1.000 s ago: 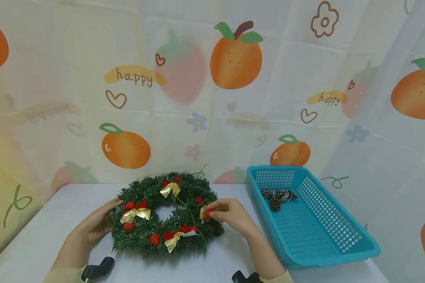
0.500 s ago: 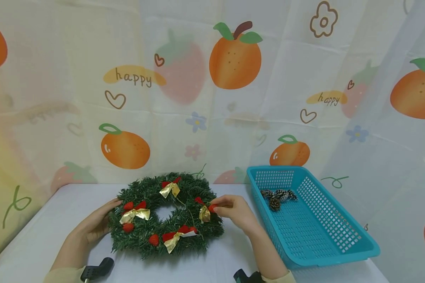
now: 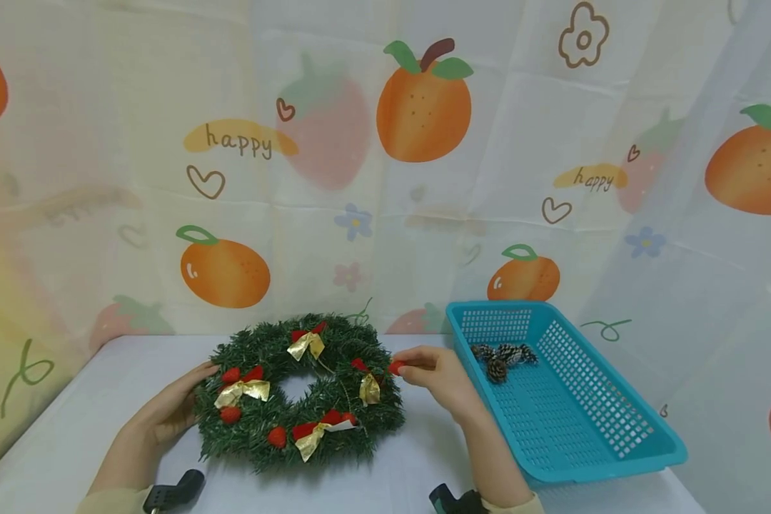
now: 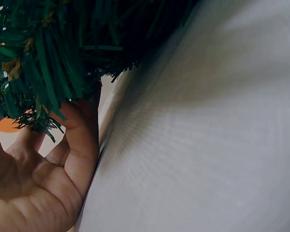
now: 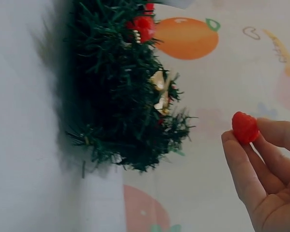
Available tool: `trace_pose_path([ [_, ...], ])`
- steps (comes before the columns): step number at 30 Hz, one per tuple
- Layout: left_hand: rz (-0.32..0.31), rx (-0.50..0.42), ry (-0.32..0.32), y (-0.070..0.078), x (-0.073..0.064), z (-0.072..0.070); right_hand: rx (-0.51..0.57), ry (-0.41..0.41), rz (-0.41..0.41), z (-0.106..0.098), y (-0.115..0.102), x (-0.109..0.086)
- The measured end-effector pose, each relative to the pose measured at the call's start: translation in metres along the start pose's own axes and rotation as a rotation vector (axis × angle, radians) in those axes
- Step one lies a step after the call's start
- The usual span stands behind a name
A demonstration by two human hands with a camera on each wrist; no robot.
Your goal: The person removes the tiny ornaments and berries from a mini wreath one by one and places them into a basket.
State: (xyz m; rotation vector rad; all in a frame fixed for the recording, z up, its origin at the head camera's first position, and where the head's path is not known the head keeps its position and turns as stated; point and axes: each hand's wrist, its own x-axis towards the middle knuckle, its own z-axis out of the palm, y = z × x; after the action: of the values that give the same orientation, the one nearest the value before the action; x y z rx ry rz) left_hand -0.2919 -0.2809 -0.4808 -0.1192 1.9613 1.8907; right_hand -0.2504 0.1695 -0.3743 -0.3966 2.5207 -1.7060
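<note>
A green artificial wreath (image 3: 257, 348) lies on the white table, trimmed with red-and-gold bows and several small red strawberry-like ornaments. At its left edge my left hand (image 3: 170, 408) holds the wreath, fingertips partly hidden in the needles; the left wrist view shows those fingers (image 4: 79, 150) curled up under the greenery. My right hand (image 3: 442, 382) pinches one red strawberry-like ornament (image 5: 245, 127) between thumb and fingertips, just off the wreath's right side. In the right wrist view a gap separates that ornament from the needles. The gold bow (image 3: 369, 389) on the right sits nearest to it.
A blue plastic basket (image 3: 591, 467) stands on the right of the table, with several pinecones (image 3: 497, 370) in its far left corner. Behind the table hangs a fruit-printed curtain (image 3: 334, 271). A black device (image 3: 175, 492) is worn at each wrist.
My right hand has drawn the red ornament away from beside the right gold bow, outward past the wreath's edge. My left hand has stayed at the wreath's left edge.
</note>
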Motion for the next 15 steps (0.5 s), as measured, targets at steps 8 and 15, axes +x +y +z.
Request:
trace_pose_path([
  [8,-0.004,-0.008,0.000,-0.001,0.000,-0.002,0.021,0.060,-0.023,-0.011,-0.005,-0.005],
  [15,-0.002,0.008,-0.007,0.001,0.000,0.000,0.027,0.100,0.002,-0.019,-0.012,-0.010],
])
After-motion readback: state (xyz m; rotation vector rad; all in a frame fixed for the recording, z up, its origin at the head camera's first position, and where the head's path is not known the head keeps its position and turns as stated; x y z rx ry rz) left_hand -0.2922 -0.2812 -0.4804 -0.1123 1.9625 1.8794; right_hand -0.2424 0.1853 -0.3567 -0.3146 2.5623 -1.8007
